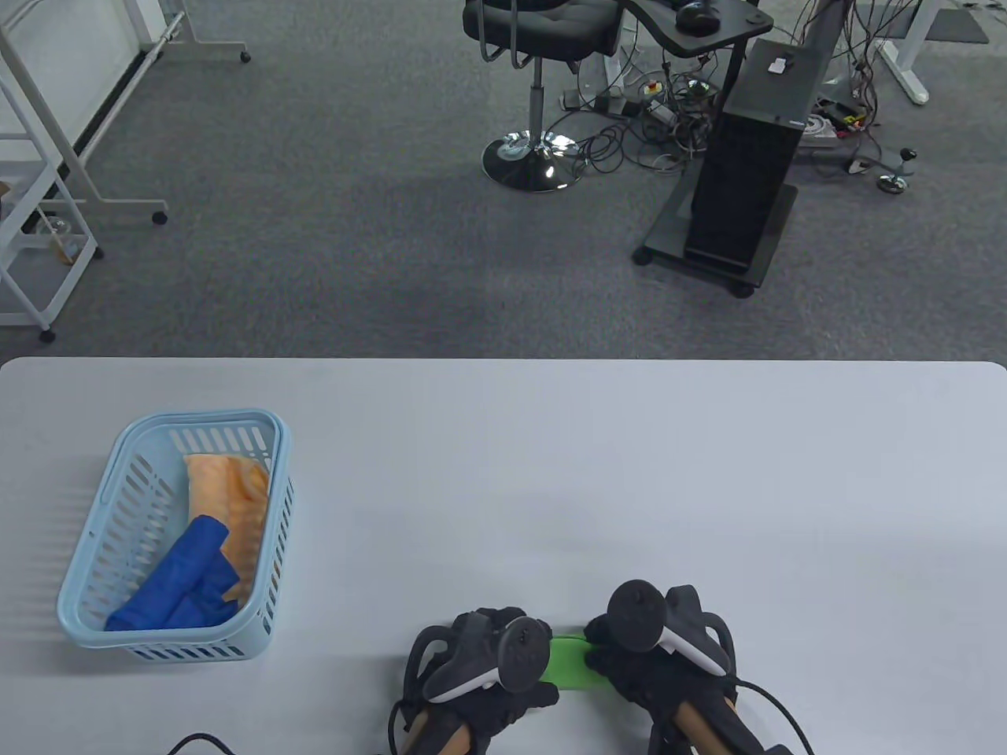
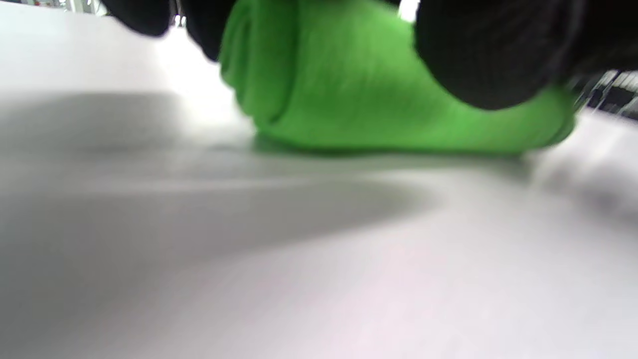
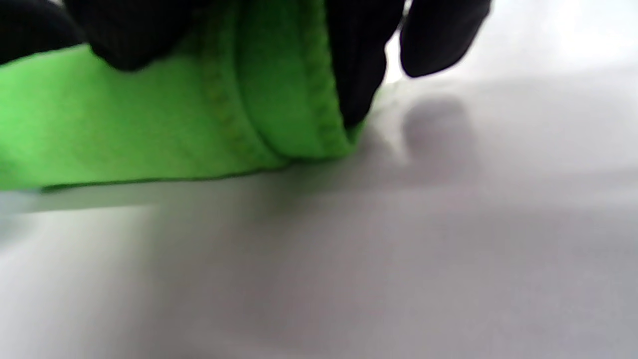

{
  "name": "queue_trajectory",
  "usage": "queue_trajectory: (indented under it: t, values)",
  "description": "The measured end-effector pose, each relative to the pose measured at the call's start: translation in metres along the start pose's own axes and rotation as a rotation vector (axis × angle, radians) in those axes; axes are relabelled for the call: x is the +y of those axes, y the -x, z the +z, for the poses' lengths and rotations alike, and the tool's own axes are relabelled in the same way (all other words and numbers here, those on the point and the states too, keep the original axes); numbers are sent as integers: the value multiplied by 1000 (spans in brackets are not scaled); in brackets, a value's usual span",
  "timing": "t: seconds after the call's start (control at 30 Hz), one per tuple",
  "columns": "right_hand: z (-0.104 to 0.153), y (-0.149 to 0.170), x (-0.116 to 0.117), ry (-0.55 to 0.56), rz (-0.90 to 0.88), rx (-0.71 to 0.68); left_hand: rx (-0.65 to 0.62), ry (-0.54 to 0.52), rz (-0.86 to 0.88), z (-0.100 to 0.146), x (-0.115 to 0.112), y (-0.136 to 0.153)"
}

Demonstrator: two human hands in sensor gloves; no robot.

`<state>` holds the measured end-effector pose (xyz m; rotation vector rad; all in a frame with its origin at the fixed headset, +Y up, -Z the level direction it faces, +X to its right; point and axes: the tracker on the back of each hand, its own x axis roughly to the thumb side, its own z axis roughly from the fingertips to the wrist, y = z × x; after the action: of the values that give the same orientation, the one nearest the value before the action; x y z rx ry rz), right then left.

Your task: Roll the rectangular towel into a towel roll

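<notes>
Near the table's front edge, table view: green towel (image 1: 573, 665) lies rolled on the white table (image 1: 629, 472), showing only as a short stretch between the two gloved hands. Left hand (image 1: 480, 661) covers its left end, right hand (image 1: 661, 641) its right end; a tracker rides on the back of each and hides the fingers. Well off to the left stands a light blue slotted basket (image 1: 126, 480), holding an orange cloth (image 1: 232, 491) and a blue cloth (image 1: 185, 582), the blue one lying partly over the orange one's near end.

Left wrist view, blurred: green towel (image 2: 359, 85) seen low across the tabletop (image 2: 319, 259), a thick roll with layered folds showing at its left end. Black fingers (image 2: 493, 50) press down onto its top at the right; other dark fingertips hang at the upper left beside the roll's end. Underside of the roll rests on the table.

Right wrist view, blurred: towel (image 3: 149, 114) with stitched hems curving round its right end. Fingers (image 3: 359, 55) wrap that end from above; one fingertip hangs just beside it, clear of the cloth. Both hands closed over the roll, pressing it to the table (image 3: 349, 259).
</notes>
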<state>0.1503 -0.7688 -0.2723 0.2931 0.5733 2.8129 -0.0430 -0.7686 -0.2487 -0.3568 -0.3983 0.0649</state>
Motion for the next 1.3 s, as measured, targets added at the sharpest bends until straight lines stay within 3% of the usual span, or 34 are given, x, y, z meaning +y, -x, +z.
queue_trajectory:
  t: [0.2,0.3,0.4,0.53,0.63,0.7,0.8,0.9,1.03,1.17,1.3]
  values:
    - [2,1,1,-63,-37,-22,-32,-42,113,-1,1,6]
    - [7,-3,-1,-14,-16,-30,-15,-35,148,0,4,10]
    - [14,-13,-6,115,8,-92,27,-76,182,-1,7,18]
    - [17,-26,-4,70,-13,-151,102,-66,153,-2,5,25]
    - [14,-31,5,64,172,-122,129,-133,123,2,9,24]
    - [11,-31,8,57,174,-106,111,-215,100,6,15,21]
    - [9,-28,7,73,161,-92,55,-252,106,11,18,16]
    - [8,-26,8,95,163,-94,37,-147,92,8,14,14]
    - [9,-27,9,79,158,-101,136,-78,-31,2,7,18]
    - [15,-32,7,97,157,-121,162,-54,56,-1,6,27]
    - [24,-39,2,143,22,-252,186,-51,56,1,7,37]
